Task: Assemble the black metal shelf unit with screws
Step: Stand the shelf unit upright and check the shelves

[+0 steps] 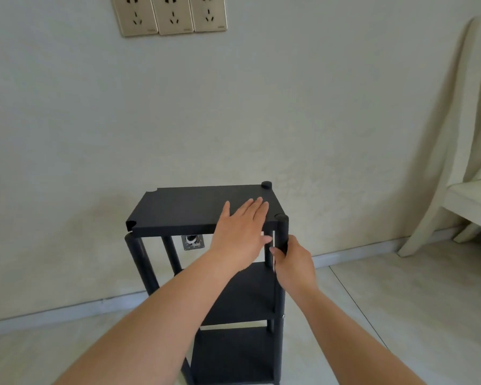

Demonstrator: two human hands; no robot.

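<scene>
Black shelf unit (206, 209) stands upright on the floor at 6 o'clock, against the wall. My left hand (239, 229) lies flat, fingers straight, on its top panel (right side). My right hand (292, 259) grips the near-right post (282, 229).

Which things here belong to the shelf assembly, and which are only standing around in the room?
For the job:
- black shelf unit
- front right post, gripped by the right hand
- left hand, flat on the top shelf

Only around:
- wall sockets
- white chair
- small wall plate behind the shelf
</scene>
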